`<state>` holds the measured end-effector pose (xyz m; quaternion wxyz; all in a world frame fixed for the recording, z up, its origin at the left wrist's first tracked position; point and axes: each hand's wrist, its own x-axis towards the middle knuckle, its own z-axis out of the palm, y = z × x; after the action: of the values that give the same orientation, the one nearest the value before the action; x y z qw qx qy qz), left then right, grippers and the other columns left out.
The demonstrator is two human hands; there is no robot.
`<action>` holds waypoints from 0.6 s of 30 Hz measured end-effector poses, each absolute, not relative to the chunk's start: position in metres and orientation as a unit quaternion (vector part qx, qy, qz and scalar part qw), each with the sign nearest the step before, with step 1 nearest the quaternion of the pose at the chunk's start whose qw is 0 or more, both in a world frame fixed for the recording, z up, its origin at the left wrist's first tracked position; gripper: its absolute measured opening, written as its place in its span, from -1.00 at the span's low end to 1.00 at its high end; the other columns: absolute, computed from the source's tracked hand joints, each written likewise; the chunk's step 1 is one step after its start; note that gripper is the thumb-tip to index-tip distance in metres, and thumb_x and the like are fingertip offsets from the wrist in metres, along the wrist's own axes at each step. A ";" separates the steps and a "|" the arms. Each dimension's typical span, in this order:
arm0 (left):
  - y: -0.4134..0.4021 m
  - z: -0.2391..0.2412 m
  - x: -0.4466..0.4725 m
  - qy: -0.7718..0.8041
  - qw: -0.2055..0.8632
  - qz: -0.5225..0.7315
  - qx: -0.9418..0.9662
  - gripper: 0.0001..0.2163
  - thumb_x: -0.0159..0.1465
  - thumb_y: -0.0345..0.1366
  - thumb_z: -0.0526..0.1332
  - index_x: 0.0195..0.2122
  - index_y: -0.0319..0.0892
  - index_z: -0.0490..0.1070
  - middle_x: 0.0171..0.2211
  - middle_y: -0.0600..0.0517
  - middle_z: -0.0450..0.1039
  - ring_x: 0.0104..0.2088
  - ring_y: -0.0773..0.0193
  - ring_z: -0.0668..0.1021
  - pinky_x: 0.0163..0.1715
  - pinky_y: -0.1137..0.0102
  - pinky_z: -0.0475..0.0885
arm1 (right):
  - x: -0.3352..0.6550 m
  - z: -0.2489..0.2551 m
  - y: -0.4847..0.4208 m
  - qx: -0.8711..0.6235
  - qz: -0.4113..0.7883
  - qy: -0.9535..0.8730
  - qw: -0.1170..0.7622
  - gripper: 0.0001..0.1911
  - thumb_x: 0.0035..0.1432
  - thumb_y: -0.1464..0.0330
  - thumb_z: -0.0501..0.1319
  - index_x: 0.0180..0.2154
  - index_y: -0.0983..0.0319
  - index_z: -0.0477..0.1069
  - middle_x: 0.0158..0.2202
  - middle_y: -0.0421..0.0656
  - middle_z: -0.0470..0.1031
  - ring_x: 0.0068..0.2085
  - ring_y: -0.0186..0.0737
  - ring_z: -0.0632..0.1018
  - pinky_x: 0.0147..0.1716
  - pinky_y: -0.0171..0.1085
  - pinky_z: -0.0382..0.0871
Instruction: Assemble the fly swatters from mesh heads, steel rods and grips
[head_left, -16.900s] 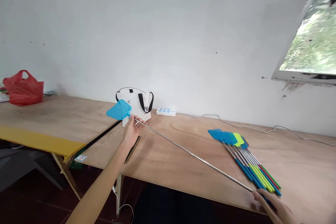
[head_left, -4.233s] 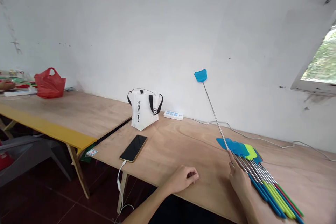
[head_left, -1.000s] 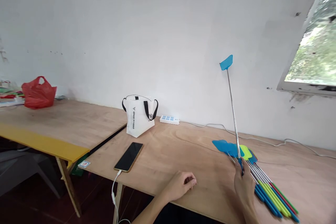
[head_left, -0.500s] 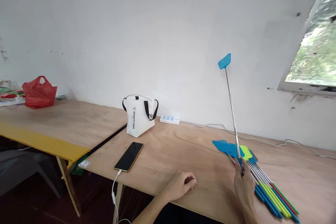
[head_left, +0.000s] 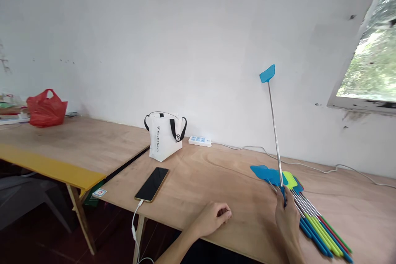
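Gripping the blue handle of a blue fly swatter, the right hand has thumb and fingers wrapped around it; the lower handle is hidden by the palm. Swatter stands raised at the near right, shaft leaning slightly left, head well above the table; contact with the wall behind cannot be told. Holding it low, at the handle, presumably leaves the whole metal shaft free.

Left hand rests at the table's near edge, fingers loosely curled, nothing visible in it; whether fingertips meet thumb cannot be told. Probably idle, since one hand seems enough for so light a thing.

Beside and partly behind the right hand lies a row of swatters, heads far, blue, yellow-green, red and green handles near. Aligned, likely, so that handles face the person.

Farther left: phone, flat, its white cable dropping over the near edge, perhaps for charging. Beyond it, an upright white bag; just right of that, a power strip near the wall, probably out of the working area.
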<state>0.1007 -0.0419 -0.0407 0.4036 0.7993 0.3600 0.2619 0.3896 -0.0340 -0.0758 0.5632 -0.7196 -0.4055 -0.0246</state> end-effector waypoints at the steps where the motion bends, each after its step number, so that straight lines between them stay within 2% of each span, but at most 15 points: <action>1: -0.042 -0.041 0.101 0.360 0.402 0.261 0.800 -0.71 0.38 -0.17 0.09 -0.24 -0.19 0.56 -0.38 -0.01 0.57 -0.36 0.25 0.55 -0.32 0.46 0.33 | 0.390 -0.076 -0.034 -0.721 -0.022 -0.406 0.561 0.03 0.16 -0.32 -0.19 0.24 0.36 0.34 0.10 0.21 0.49 0.11 0.31 0.47 0.03 0.09 0.33; 11: -0.040 -0.043 0.102 0.360 0.396 0.253 0.806 -0.71 0.38 -0.18 0.08 -0.23 -0.19 0.56 -0.36 -0.01 0.57 -0.36 0.25 0.53 -0.31 0.46 0.34 | 0.396 -0.086 -0.028 -0.699 -0.010 -0.426 0.574 -0.11 0.23 -0.19 -0.10 0.29 0.31 0.30 0.22 0.14 0.41 0.22 0.26 0.41 0.16 0.09 0.25; 18: -0.040 -0.044 0.102 0.354 0.408 0.260 0.800 -0.72 0.39 -0.18 0.10 -0.26 -0.20 0.55 -0.38 -0.01 0.56 -0.36 0.25 0.53 -0.30 0.46 0.34 | 0.396 -0.092 -0.025 -0.698 -0.013 -0.447 0.559 -0.13 0.21 -0.17 -0.08 0.23 0.34 0.37 0.17 0.16 0.46 0.14 0.24 0.47 0.13 0.09 0.28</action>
<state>0.1019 -0.0398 -0.0440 0.4077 0.8004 0.3543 0.2600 0.3960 -0.0245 -0.0917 0.5589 -0.6984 -0.4468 -0.0127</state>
